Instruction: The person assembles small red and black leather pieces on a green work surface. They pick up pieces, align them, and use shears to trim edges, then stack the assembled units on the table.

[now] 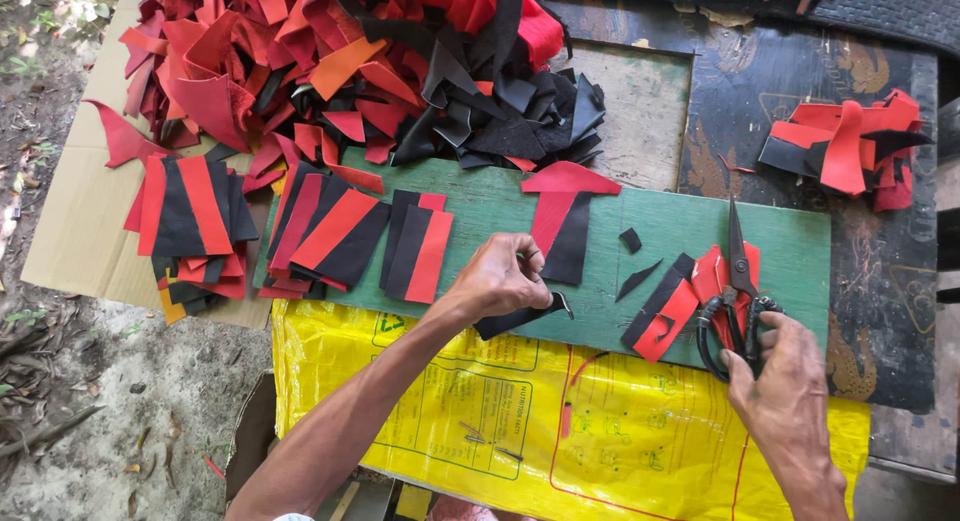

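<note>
Left grip pinches black strip; right grip clasps scissors beside scraps.

big heap of red and black scraps at top, smaller pile far right. sorted red-black stacks on cardboard (left side). yellow sack below the green board. dirt ground with dry leaves.
</note>
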